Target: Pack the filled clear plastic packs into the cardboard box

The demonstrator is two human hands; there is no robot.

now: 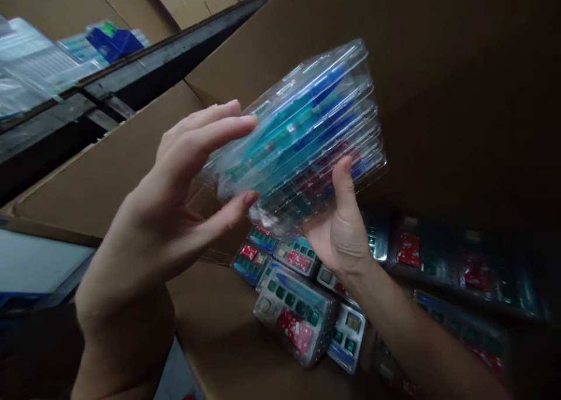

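Observation:
A stack of several clear plastic blister packs point(302, 131), with blue, teal and red contents, is held up over a large cardboard box point(438, 66). My right hand point(342, 224) grips the stack from below, thumb pressed on its near edge. My left hand point(184, 183) presses against the stack's left end, fingers straight along the top and thumb under the corner. More of the same packs point(298, 312) lie piled in the bottom of the box, below both hands.
The box's brown flaps and walls point(131, 154) surround the hands. A dark metal rail point(153, 66) runs across the upper left, with plastic-wrapped goods and a blue item point(114, 40) behind it. The box interior at the right is dim.

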